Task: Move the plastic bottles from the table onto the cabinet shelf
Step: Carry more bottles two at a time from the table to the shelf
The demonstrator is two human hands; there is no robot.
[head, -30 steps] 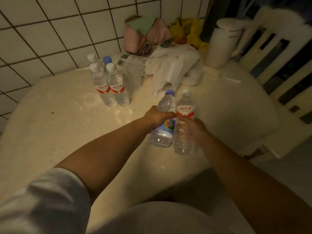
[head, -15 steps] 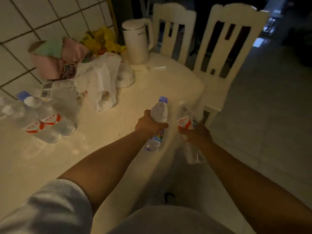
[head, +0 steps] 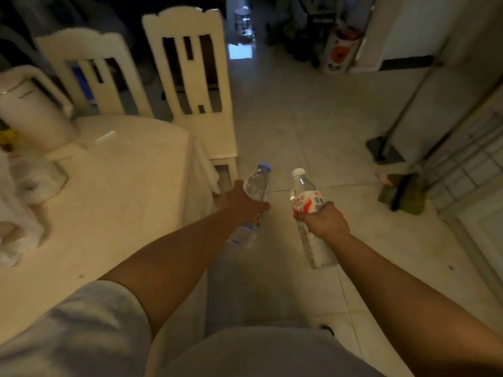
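My left hand point(head: 241, 204) grips a clear plastic bottle with a blue cap point(head: 257, 183) around its middle. My right hand point(head: 324, 220) grips a second clear bottle with a white cap and a red-and-white label point(head: 304, 198). Both bottles are held in the air over the tiled floor, past the right edge of the cream table point(head: 114, 186), with their caps pointing away from me. The other bottles on the table are out of view. A white cabinet front point(head: 468, 170) with a gridded panel stands at the far right; its shelf is not visible.
A white kettle point(head: 32, 115) and crumpled white bags point(head: 21, 186) sit on the table's left part. Two cream chairs point(head: 190, 77) stand behind the table. A broom and dustpan point(head: 386, 148) lean near the right wall, with a dark object point(head: 402, 195) on the floor beside the cabinet.
The view has swung to the right, away from the tiled wall and the remaining bottles. Both hands have carried their bottles off the table and out over the floor.
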